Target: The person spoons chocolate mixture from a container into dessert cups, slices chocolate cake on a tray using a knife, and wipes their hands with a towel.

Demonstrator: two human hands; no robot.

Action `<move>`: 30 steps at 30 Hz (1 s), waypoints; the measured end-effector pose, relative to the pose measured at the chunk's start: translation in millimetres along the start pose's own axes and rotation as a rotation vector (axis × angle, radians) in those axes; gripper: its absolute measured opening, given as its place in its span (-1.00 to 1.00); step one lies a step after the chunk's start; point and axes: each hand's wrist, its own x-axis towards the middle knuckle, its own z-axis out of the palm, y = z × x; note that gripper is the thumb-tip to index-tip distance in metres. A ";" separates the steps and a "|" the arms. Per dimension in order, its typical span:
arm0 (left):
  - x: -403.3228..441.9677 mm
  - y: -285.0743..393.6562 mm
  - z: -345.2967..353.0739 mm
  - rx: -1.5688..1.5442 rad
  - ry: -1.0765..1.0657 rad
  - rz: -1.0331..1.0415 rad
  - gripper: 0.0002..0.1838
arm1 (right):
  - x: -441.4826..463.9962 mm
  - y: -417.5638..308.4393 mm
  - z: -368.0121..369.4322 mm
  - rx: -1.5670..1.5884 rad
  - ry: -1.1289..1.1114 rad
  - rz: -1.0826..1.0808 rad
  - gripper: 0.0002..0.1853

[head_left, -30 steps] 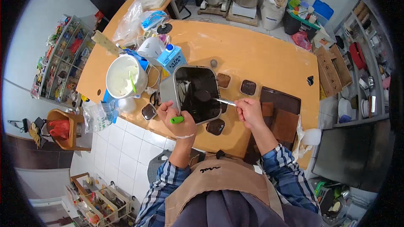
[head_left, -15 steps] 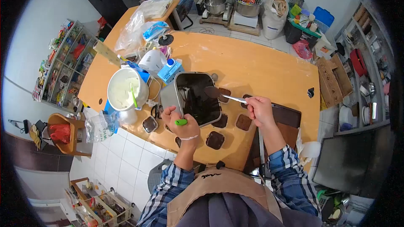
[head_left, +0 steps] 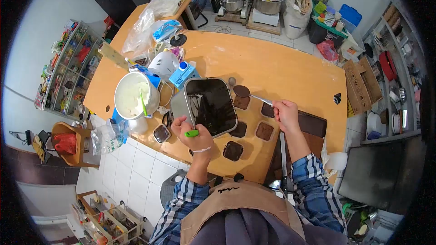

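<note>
My left hand [head_left: 196, 137] is closed at the near left side of a deep metal container [head_left: 180, 108], tilted to the right, with glossy dark sauce inside. A green handle [head_left: 192, 133] sticks out of that hand; the rest of it is hidden. In my right hand [head_left: 285, 114] is a long-handled metal spoon [head_left: 241, 91], its bowl coated in dark brown sauce. The spoon's bowl hangs over a small square cup of brown cake [head_left: 242, 103]. Nearby stand more cups, one plain brown [head_left: 264, 131] and another dark-topped [head_left: 233, 151].
A white bowl of cream [head_left: 131, 95] with a green spatula stands left, beside a blue milk carton [head_left: 183, 74] and white hand mixer [head_left: 164, 64]. On the right lie a dark tray [head_left: 312, 124] and a long knife [head_left: 284, 159]. A small cup [head_left: 161, 133] sits at the table's near-left edge.
My right hand has moved slightly right and nearer with the spoon, whose bowl has left the container's rim and is now over a cake cup. My left hand stays at the container.
</note>
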 end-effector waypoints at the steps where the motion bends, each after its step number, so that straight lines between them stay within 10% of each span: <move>1: -0.2 -0.2 0.0 -0.008 0.004 -0.012 -0.88 | 1.3 4.2 0.3 -0.020 0.010 -0.003 -0.82; 30: -1.2 -0.2 -5.8 0.008 0.004 0.004 -0.89 | -39.1 0.5 12.5 -0.917 0.082 -1.120 -0.92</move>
